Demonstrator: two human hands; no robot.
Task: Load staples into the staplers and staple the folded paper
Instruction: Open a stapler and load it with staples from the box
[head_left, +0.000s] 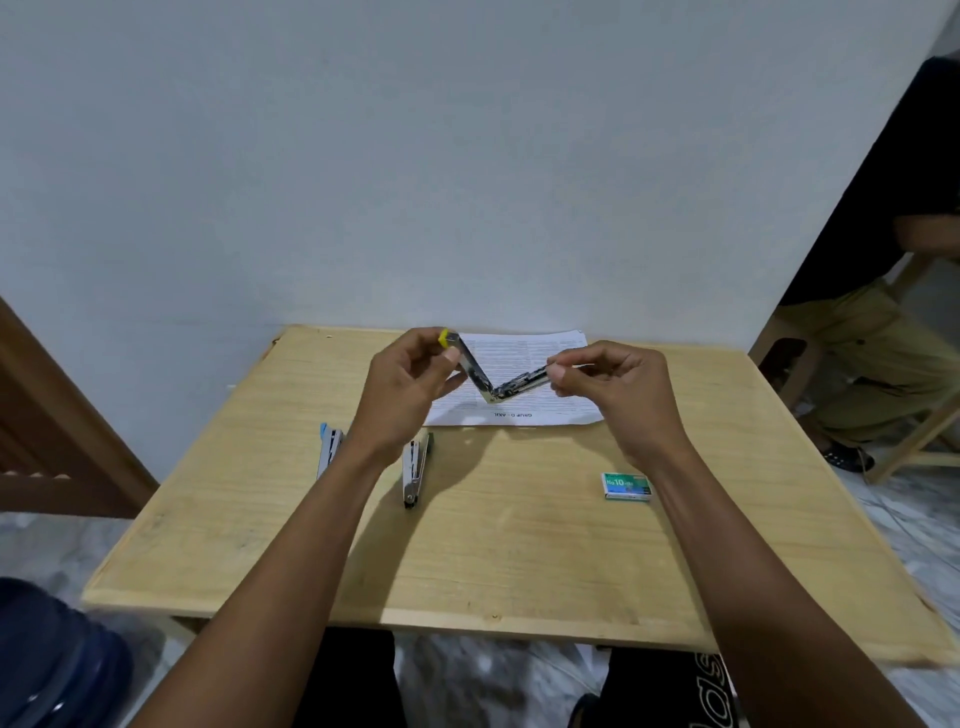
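A yellow-tipped metal stapler (488, 382) is swung wide into a V above the printed paper (519, 410). My left hand (410, 384) grips its yellow-capped top arm. My right hand (608, 384) pinches the end of the magazine arm; whether a staple strip is between the fingers cannot be told. Two more staplers lie on the table: a blue-tipped one (328, 449) at the left and a green-tipped one (417, 470) partly behind my left wrist. A green staple box (627, 486) lies to the right.
The wooden table (493, 561) stands against a white wall. Another person sits on a wooden stool (904, 447) at the right. A blue water jug (52, 660) stands at the lower left, and a wooden door frame (62, 441) is at the left.
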